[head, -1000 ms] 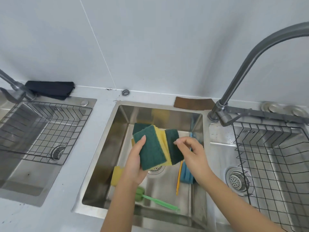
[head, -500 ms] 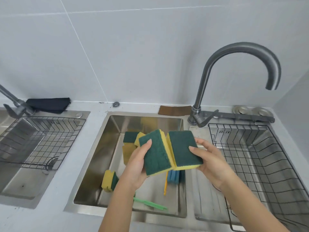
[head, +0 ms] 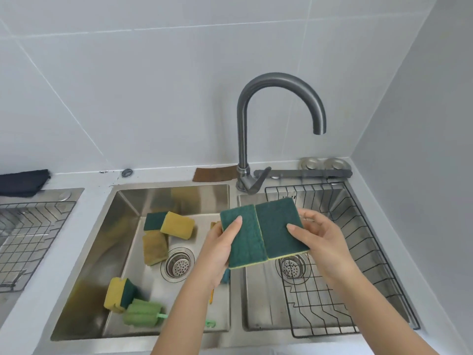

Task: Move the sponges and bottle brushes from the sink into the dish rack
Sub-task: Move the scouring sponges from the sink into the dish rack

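Note:
My left hand (head: 220,252) grips one green-faced sponge (head: 243,237), and my right hand (head: 320,239) grips a second green-faced sponge (head: 279,226). The two sponges touch side by side above the divider between the middle sink (head: 122,252) and the right basin. The black wire dish rack (head: 358,239) sits in the right basin, just right of the held sponges. In the middle sink lie several yellow-green sponges (head: 176,224), one worn sponge (head: 153,247), another sponge (head: 119,294) at front left, and a green bottle brush (head: 143,315). My left arm hides part of an orange brush handle.
A grey curved faucet (head: 243,139) rises behind the divider. A brown cloth (head: 215,174) lies behind the middle sink. A second wire rack (head: 25,239) sits in a left basin, with a black cloth (head: 23,181) behind it. Two metal caps (head: 325,163) rest at back right.
Both hands carried the two sponges rightward and up, from over the middle sink to the divider by the dish rack. The sponges now lie flatter, side by side.

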